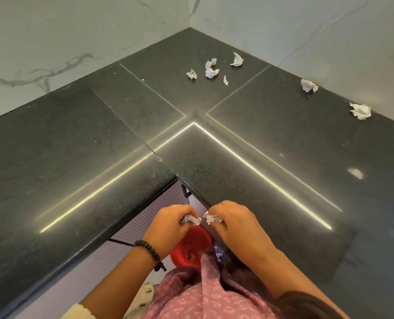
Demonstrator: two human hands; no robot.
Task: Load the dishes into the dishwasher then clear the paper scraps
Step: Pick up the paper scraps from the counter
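Note:
My left hand (pixel 170 224) is closed on a crumpled white paper scrap (pixel 192 219), and my right hand (pixel 235 221) grips another crumpled scrap (pixel 212 218). Both hands hover side by side just off the inner corner edge of the black counter (pixel 99 146), above a red bin (pixel 191 247) on the floor below. Several more crumpled scraps lie near the back corner of the counter (pixel 211 71). Two further scraps lie along the right wall (pixel 308 85) (pixel 360 110). No dishes or dishwasher are in view.
The L-shaped counter meets white marble-patterned walls (pixel 53 42) at the back. Ribbed cabinet fronts (pixel 131 229) show under the counter edge. A pale smudge or reflection (pixel 355 173) marks the counter at right.

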